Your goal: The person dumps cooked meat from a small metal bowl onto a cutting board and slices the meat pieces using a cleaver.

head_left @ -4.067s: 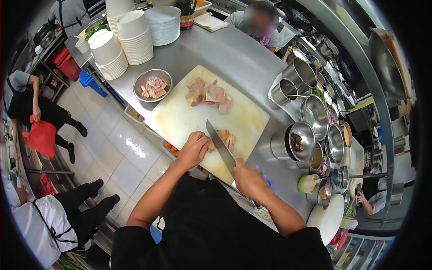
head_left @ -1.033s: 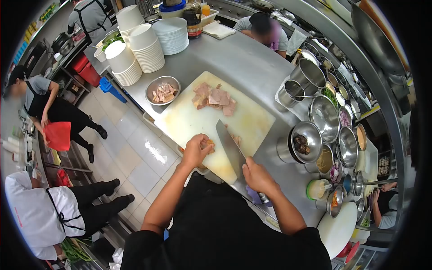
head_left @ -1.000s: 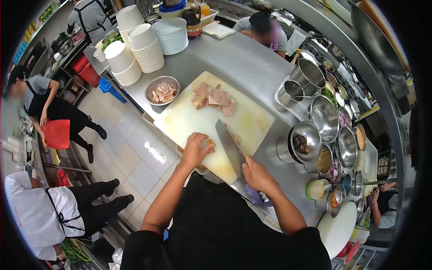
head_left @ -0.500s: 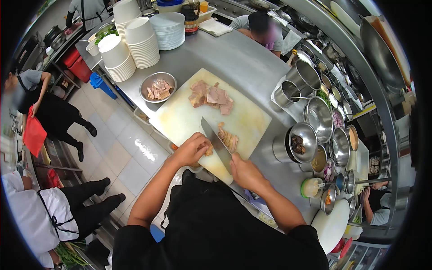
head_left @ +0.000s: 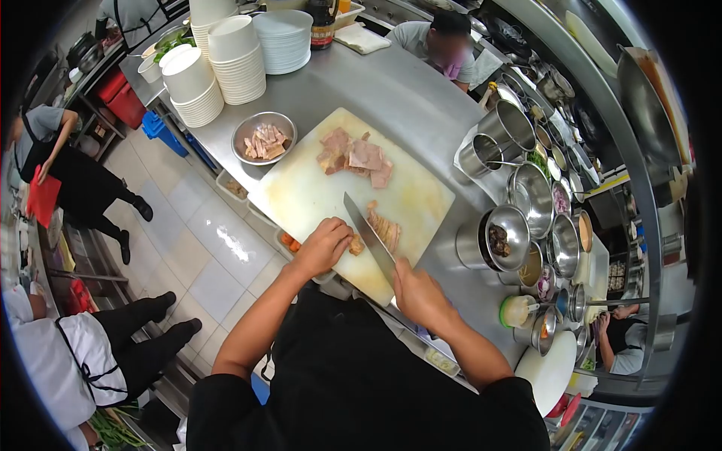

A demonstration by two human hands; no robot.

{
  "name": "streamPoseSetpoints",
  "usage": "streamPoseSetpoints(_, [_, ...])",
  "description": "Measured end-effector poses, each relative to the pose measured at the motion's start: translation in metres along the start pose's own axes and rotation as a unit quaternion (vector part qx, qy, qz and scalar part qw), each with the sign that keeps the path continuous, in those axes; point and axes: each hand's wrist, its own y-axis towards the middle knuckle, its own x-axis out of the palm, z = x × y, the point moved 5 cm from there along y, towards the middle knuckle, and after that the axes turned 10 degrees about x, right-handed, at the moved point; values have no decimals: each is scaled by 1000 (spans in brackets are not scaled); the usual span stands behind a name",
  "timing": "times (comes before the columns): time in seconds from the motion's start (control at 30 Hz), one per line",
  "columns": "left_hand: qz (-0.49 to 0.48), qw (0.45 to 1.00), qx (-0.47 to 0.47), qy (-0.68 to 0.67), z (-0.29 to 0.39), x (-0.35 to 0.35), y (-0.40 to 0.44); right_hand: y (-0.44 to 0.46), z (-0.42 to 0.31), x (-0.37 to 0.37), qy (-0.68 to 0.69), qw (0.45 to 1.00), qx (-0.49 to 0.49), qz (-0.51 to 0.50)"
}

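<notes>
My right hand (head_left: 415, 292) is closed round the handle of a wide-bladed knife (head_left: 368, 234), whose blade points up and left across the white cutting board (head_left: 301, 188). Left of the blade, my left hand (head_left: 323, 244) has its fingers bent together against a small piece of meat (head_left: 356, 245) near the board's front edge. On the blade's right lie sliced meat strips (head_left: 386, 230). Larger flat pieces of meat (head_left: 365, 156) lie towards the far part of the board. A steel bowl (head_left: 241, 149) holding cut meat stands beside the board at its left.
Stacked white tubs (head_left: 237, 60) and plates (head_left: 283, 41) stand at the back left. Steel pots and bowls (head_left: 531, 192) with ingredients line the right. One person (head_left: 436, 45) is across the counter; others are at the left, one holding a red item (head_left: 43, 197), and at the far right.
The view has shifted slightly. The sliced strips right of the blade, mostly hidden a second ago, now show. My left hand's fingers, spread earlier, are drawn together at the small piece.
</notes>
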Motion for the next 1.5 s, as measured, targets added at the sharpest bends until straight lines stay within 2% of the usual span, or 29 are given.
streamPoseSetpoints(0.17, [8, 999, 18, 34, 3, 1, 4, -22, -9, -10, -29, 999, -11, -38])
streamPoseSetpoints(0.23, [15, 999, 24, 29, 3, 2, 3, -21, -9, -7, -35, 997, 21, -71])
streamPoseSetpoints(0.37, [19, 999, 25, 25, 2, 4, -1, 4, -6, 25, -33, 999, 18, -33])
streamPoseSetpoints(0.53, [48, 998, 40, 19, 0, 2, -3, -5, -9, 2, -1, 999, 29, -39])
streamPoseSetpoints(0.63, [53, 998, 37, 20, 3, 2, -3, -18, -16, -7, -37, 996, 34, -72])
streamPoseSetpoints(0.8, [53, 998, 33, 24, 1, 2, -6, 0, -13, 32, -18, 997, 42, -57])
streamPoseSetpoints(1.07, [45, 998, 42, 2, 0, -4, -8, -16, -17, -2, -5, 996, 64, -65])
streamPoseSetpoints(1.13, [46, 998, 42, 6, 0, -3, -7, -24, -18, -4, 9, 998, 32, -48])
streamPoseSetpoints(1.27, [43, 998, 45, 8, -4, 0, -6, -18, -20, 7, 3, 998, 28, -49])
streamPoseSetpoints(1.33, [44, 998, 44, 6, -4, 0, -6, -18, -27, 3, -13, 992, 61, -108])
streamPoseSetpoints(1.5, [44, 998, 38, 4, 0, -3, -6, -6, -23, 30, 12, 995, 56, -79])
